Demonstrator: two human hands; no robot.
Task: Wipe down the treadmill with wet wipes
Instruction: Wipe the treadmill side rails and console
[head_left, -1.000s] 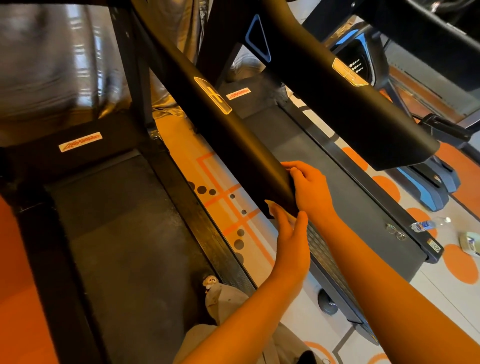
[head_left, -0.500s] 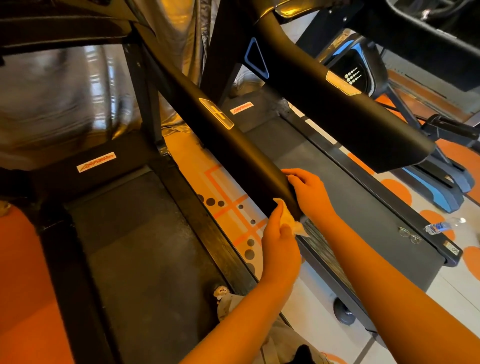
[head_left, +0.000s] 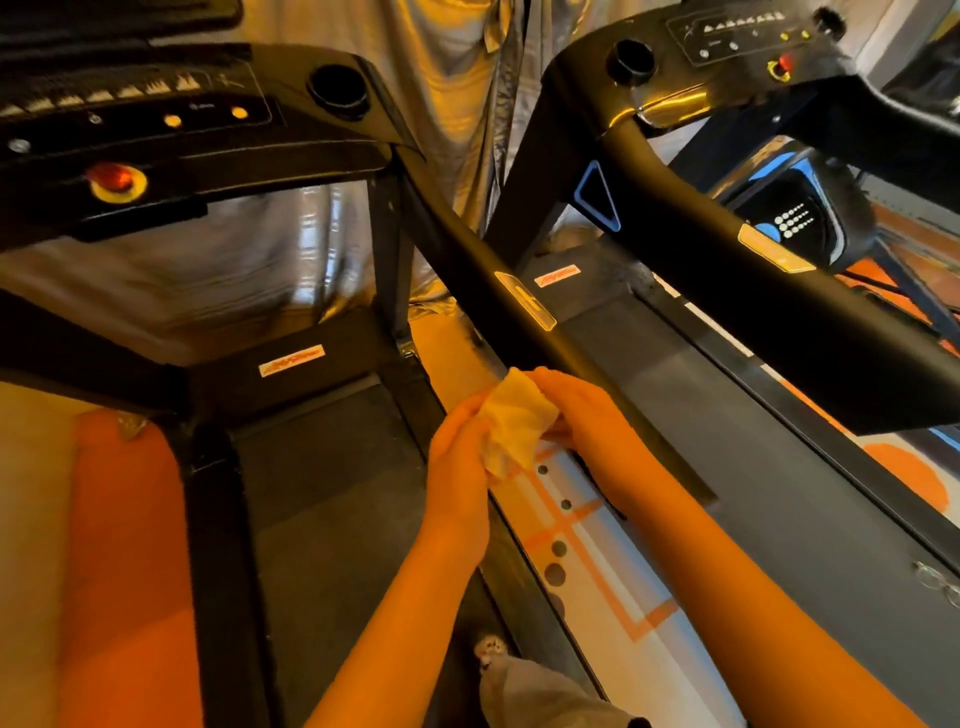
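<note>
As left hand (head_left: 458, 462) holds the wipe (head_left: 517, 422), right hand (head_left: 589, 413) grips it.

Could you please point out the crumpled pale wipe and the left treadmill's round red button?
Crumpled pale wipe (head_left: 517, 423): head view, its middle.
Left treadmill's round red button (head_left: 117, 176): head view, its cap.

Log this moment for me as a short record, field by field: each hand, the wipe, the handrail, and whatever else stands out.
left hand: holds the wet wipe from its left side
right hand: pinches the wet wipe's right edge
wet wipe: pale, crumpled, between both hands
handrail: black, slanting; wet wipe at its left edge, contact unclear
console: red stop button, cup holder
floor: white with orange lines, below the hands
</note>
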